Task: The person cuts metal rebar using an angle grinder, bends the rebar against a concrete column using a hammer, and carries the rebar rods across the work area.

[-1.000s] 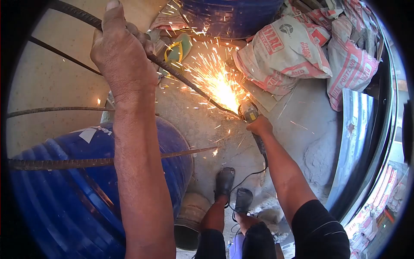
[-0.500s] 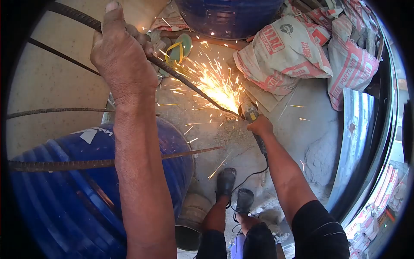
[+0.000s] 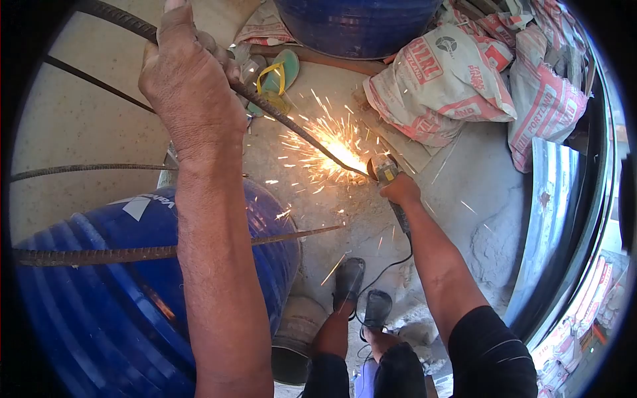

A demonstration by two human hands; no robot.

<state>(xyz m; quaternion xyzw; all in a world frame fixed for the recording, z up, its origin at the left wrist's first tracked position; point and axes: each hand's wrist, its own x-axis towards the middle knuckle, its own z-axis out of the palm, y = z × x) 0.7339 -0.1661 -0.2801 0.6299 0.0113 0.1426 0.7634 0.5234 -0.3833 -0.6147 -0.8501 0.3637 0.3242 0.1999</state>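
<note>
My left hand (image 3: 192,103) is wrapped around a ribbed steel rebar (image 3: 285,120), raised high and close to the camera. The rebar slants down to the right, its lower end meeting the disc of an angle grinder (image 3: 387,172). Around the grinder's body my right hand (image 3: 401,190) is closed, low over the concrete floor. Bright sparks (image 3: 332,154) fan out to the left and upward from the contact spot, which glare partly hides. A power cord (image 3: 391,264) trails from the grinder down past my feet.
Another rebar (image 3: 133,255) crosses a blue drum (image 3: 99,305) at left; more bars lie above it. A second blue drum (image 3: 358,26), a green slipper (image 3: 289,66) and cement sacks (image 3: 438,79) sit at the back. Metal sheeting (image 3: 547,199) stands right. My feet (image 3: 378,308) are below.
The spray of sparks has become smaller and rounder, with fewer long streaks. Both hands keep their grips, and the view has shifted very slightly.
</note>
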